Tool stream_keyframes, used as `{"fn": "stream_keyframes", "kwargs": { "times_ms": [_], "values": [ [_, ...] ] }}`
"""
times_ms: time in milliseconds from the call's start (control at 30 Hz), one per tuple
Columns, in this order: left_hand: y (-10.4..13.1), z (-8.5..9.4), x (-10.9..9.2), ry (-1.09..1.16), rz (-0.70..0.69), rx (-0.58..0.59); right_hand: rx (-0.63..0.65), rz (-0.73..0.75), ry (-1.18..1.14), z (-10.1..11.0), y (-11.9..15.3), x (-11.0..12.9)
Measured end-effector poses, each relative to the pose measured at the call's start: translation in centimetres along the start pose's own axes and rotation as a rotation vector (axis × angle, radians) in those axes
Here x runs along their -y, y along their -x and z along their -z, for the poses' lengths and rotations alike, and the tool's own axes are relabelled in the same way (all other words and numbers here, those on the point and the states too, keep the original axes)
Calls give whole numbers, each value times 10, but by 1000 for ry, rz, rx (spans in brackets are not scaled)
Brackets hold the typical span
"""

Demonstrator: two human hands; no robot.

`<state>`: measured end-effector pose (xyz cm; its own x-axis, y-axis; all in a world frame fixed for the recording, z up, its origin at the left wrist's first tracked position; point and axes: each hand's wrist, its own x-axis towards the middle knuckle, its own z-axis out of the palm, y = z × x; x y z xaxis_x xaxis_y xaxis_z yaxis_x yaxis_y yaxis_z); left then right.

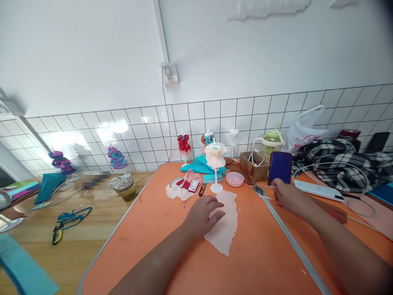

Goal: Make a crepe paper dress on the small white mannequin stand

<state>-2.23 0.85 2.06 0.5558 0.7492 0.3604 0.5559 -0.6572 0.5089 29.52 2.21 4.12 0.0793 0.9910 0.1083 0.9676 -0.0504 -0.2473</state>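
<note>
A white wall (92, 53) meets glare-streaked white tiles (147, 141) behind an orange table (138, 237) and a wooden table (95, 231).

Head cam, close abv tbl (260, 254), facing fwd/dn twd wall (92, 49).

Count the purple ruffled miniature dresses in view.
2: one purple ruffled dress at the back left of the wooden table; another purple ruffled dress behind the lidded glass jar. More may hide.

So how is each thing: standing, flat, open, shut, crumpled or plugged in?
Pale paper, flat, partly hidden by the left hand
Right hand, fingers curled, hold unclear
Phone, propped upright
Peach dress stand, upright
Red dress stand, upright
Pink bowl, upright, open
Cardboard box, open, things inside
Green bottle, upright, lid on
Jar, lid on
Checked cloth, crumpled
Wall plug, plugged in
</note>
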Motion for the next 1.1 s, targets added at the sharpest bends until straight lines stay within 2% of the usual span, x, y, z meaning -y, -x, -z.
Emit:
{"fn": "stream_keyframes", "kwargs": {
  "times_ms": [67, 133, 167, 200, 233, 300, 367, 467, 567, 633, 833, 933, 1100],
  "values": [
    [-13, 6, -2, 243, 108, -125, -12, 199, -98, 5, -7, 33],
    [-26, 9, 0, 524, 241, -195, -173, 422, -213, -4, -9, 61],
    [-30, 9, 3, 654, 299, -194, -287, 523, -231, -12, -8, 71],
    [-33, 7, 7, 771, 343, -169, -385, 630, -215, -22, -6, 78],
    [-33, 4, 11, 862, 374, -123, -431, 743, -186, -32, -4, 83],
    [-29, -3, 18, 932, 413, 7, -453, 900, -146, -50, 3, 85],
    [-22, -11, 20, 863, 417, 124, -430, 967, -165, -59, 8, 83],
    [-14, -16, 16, 781, 376, 190, -403, 978, -243, -62, 10, 80],
    [-13, -14, 10, 817, 375, 189, -340, 979, -329, -59, 11, 78],
    [-12, -10, 7, 756, 376, 189, -260, 953, -443, -57, 12, 78],
    [-9, -2, -4, 97, 229, 201, 65, 744, -886, -56, 13, 78],
    [-10, 1, -3, -60, 162, 182, 120, 643, -801, -55, 12, 82],
    [-11, 4, 2, -97, 84, 172, 53, 608, -562, -54, 13, 90]
  ]
}}
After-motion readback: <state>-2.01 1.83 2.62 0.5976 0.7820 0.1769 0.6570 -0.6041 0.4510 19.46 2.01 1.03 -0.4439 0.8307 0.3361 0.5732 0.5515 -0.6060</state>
